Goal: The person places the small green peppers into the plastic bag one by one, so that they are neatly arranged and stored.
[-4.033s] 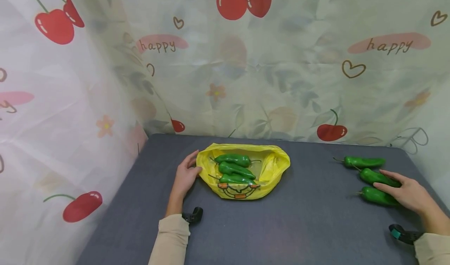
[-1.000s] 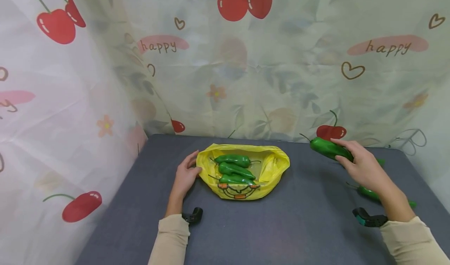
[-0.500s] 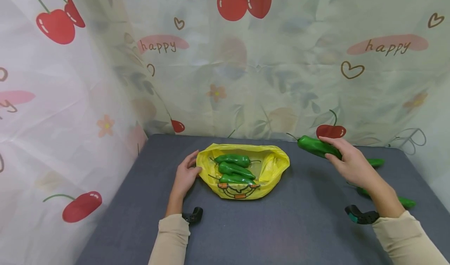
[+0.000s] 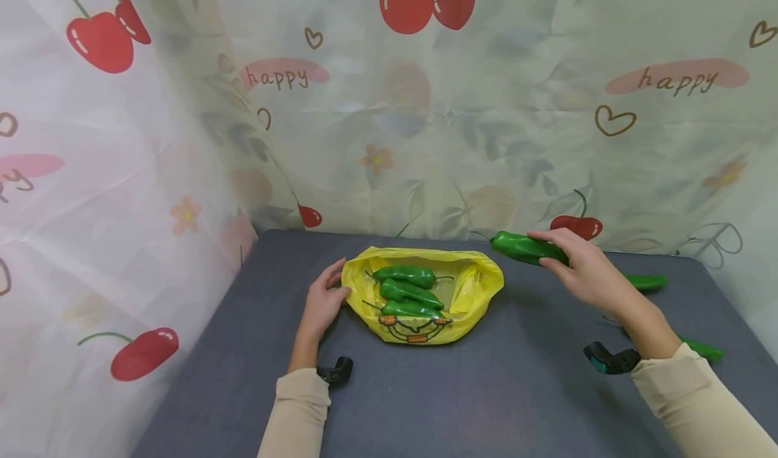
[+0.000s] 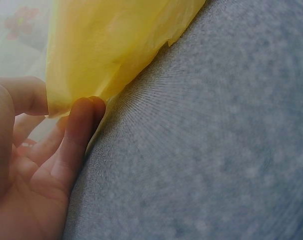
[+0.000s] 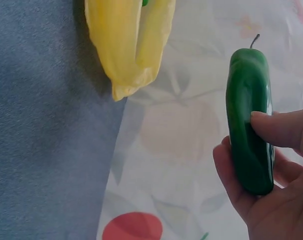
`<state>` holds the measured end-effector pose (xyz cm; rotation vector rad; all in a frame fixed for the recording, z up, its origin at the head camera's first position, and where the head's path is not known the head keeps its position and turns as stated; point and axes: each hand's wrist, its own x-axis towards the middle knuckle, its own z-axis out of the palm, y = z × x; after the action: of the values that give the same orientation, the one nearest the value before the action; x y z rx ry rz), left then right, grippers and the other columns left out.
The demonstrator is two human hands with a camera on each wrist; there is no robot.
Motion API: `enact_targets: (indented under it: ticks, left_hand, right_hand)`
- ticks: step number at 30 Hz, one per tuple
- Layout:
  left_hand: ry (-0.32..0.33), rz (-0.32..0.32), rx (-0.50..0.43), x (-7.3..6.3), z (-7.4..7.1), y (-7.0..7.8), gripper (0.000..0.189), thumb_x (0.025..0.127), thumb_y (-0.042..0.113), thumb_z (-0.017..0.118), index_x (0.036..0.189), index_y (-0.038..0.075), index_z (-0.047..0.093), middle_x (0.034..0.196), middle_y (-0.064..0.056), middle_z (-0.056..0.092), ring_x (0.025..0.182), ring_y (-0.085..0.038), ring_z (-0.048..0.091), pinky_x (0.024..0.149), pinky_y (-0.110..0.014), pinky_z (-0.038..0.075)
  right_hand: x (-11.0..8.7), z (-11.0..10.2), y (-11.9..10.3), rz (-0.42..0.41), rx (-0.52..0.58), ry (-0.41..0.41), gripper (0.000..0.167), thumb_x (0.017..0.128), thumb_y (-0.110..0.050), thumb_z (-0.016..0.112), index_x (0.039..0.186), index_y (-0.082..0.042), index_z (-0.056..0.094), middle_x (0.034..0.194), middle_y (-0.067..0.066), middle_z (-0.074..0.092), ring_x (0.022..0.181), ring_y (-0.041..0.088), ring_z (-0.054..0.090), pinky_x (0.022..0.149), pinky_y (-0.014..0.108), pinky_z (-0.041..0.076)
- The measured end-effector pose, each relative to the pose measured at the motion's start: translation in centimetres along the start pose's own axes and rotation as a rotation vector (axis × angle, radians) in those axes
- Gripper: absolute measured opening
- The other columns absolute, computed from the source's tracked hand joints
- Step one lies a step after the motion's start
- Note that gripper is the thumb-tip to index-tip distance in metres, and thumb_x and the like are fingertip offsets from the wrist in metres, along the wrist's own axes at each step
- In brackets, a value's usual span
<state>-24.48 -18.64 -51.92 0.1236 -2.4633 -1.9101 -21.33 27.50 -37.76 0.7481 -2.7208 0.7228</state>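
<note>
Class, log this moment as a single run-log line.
left hand: holds yellow bag edge | right hand: grips green pepper aloft, beside bag | in bag: three peppers

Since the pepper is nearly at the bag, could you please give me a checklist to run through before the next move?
1. Right hand grips the pepper firmly: ok; thumb and fingers wrap it in the right wrist view.
2. Pepper above the bag mouth: not ok; it is beyond the right rim.
3. Left hand holds the bag's left edge: ok.
4. Bag mouth open: ok.
5. Room beside the three peppers inside: ok; the right part is free.
6. Stem clear of the rim: ok.
</note>
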Motion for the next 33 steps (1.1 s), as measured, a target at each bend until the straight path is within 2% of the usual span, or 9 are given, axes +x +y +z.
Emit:
enact_targets:
  ticks: [6, 11, 17, 23, 33]
  left_hand:
    - [-0.001, -0.003, -0.001, 0.0, 0.1, 0.1, 0.064, 0.093, 0.012, 0.061, 0.154, 0.027, 0.047, 0.147, -0.009, 0.059, 0.101, -0.021, 0.072, 0.080, -0.034, 0.058]
    - [-0.004, 0.002, -0.002, 0.1, 0.1, 0.0, 0.064, 0.093, 0.011, 0.060, 0.154, 0.026, 0.046, 0.148, -0.011, 0.058, 0.101, -0.022, 0.072, 0.080, -0.032, 0.057]
    - [0.002, 0.000, 0.001, 0.1, 0.2, 0.0, 0.065, 0.093, 0.010, 0.061, 0.154, 0.026, 0.047, 0.147, -0.011, 0.058, 0.099, -0.021, 0.072, 0.079, -0.030, 0.056]
    - [0.007, 0.001, 0.001, 0.0, 0.2, 0.0, 0.064, 0.093, 0.010, 0.061, 0.153, 0.027, 0.048, 0.148, -0.011, 0.058, 0.100, -0.021, 0.072, 0.079, -0.030, 0.057]
    - [0.003, 0.003, -0.011, -0.2, 0.1, 0.2, 0.065, 0.093, 0.011, 0.060, 0.155, 0.026, 0.046, 0.149, -0.011, 0.057, 0.104, -0.022, 0.072, 0.080, -0.033, 0.058]
  right_hand:
    - [1.4, -0.1, -0.9, -0.033, 0.028, -0.028, 0.052, 0.094, -0.005, 0.069, 0.144, -0.010, 0.056, 0.133, 0.012, 0.063, 0.108, 0.021, 0.063, 0.085, 0.025, 0.051]
    - [2.3, 0.1, -1.6, 0.010, 0.073, -0.096, 0.052, 0.096, -0.009, 0.068, 0.146, -0.011, 0.055, 0.140, 0.013, 0.061, 0.111, 0.022, 0.063, 0.087, 0.029, 0.053]
    - [3.5, 0.9, -2.1, 0.043, 0.122, -0.161, 0.049, 0.099, -0.014, 0.066, 0.146, -0.013, 0.055, 0.140, 0.014, 0.060, 0.105, 0.023, 0.063, 0.085, 0.034, 0.053]
    - [5.0, 1.6, -2.6, 0.062, 0.183, -0.213, 0.047, 0.100, -0.014, 0.065, 0.145, -0.012, 0.056, 0.141, 0.013, 0.060, 0.115, 0.029, 0.064, 0.088, 0.041, 0.054]
    - [7.2, 3.1, -3.3, 0.044, 0.259, -0.284, 0.044, 0.099, -0.014, 0.065, 0.143, -0.011, 0.059, 0.136, 0.015, 0.064, 0.109, 0.029, 0.067, 0.085, 0.038, 0.054]
